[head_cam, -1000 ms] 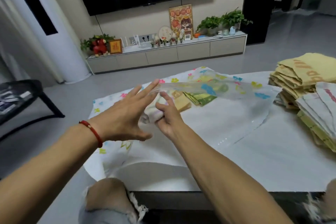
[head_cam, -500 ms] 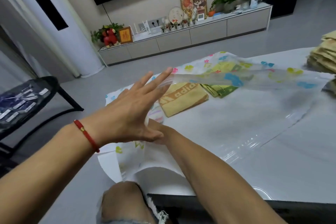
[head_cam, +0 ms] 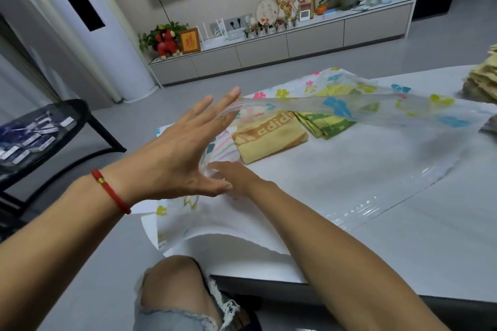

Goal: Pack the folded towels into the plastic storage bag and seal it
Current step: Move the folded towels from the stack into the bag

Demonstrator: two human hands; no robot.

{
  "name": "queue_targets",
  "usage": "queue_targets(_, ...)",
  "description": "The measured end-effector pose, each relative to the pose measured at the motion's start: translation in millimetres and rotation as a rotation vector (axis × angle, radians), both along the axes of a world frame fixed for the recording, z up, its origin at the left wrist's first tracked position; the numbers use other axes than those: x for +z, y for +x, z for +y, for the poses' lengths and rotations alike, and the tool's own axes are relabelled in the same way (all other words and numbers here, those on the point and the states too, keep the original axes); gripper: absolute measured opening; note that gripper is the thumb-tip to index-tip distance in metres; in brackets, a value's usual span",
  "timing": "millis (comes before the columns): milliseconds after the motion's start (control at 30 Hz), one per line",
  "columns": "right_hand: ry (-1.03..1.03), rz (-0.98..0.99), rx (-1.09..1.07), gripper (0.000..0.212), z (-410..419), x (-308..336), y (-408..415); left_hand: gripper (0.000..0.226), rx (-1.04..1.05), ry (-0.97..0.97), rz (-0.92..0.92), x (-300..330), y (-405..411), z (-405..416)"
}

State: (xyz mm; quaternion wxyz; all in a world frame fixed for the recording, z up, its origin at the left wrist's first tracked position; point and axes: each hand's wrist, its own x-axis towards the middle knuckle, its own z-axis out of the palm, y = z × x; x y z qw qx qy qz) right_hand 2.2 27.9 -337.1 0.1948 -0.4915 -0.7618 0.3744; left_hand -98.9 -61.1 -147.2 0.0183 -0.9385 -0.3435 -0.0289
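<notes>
**Bag mouth held up, towels inside**

We see the plastic bag (head_cam: pixel 336 169), clear with coloured flower prints, spread across the grey table (head_cam: pixel 430 244), its near edge hanging over the table's front corner. Its upper sheet is lifted into a long taut strip that runs from the left toward the right side of the table. Under that sheet lie three folded towels: a pale one with pink and green stripes (head_cam: pixel 223 146), a yellow one with brown lettering (head_cam: pixel 269 140) just beside it, and a green and yellow one (head_cam: pixel 325 122) touching the yellow one's far side.

Our left hand (head_cam: pixel 185 153) is spread wide, fingers straight, with the lifted edge of the bag resting against the fingertips; it closes on nothing. A red cord bracelet (head_cam: pixel 111 191) circles that wrist. Our right hand (head_cam: pixel 236 177) reaches into the bag's mouth, largely hidden behind the left palm, so we cannot tell how its fingers are set or whether it grips anything.

At the table's far right edge sits a stack of more folded towels (head_cam: pixel 481 83). A bare knee in torn jeans (head_cam: pixel 174 293) shows below the table.
</notes>
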Motion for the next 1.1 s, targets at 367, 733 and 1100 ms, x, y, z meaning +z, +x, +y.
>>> queue_targets(367, 0.101, -0.226, -0.122, 0.037, -138.8, 48.3, 190.3, 0.097, 0.101, 0.158, 0.030, -34.5, 67.1, 0.6)
queue_targets(733, 0.176, -0.758, -1.252, 0.040, -236.6, 91.8, 459.0, 0.083, 0.012, 0.261, 0.387, -88.4, 165.4, 13.9)
queue_targets(1100, -0.124, -0.656, -1.270, 0.061, -242.1, 107.3, 510.6, 0.099, 0.087, 0.214, 0.275, -55.0, 161.9, 28.3)
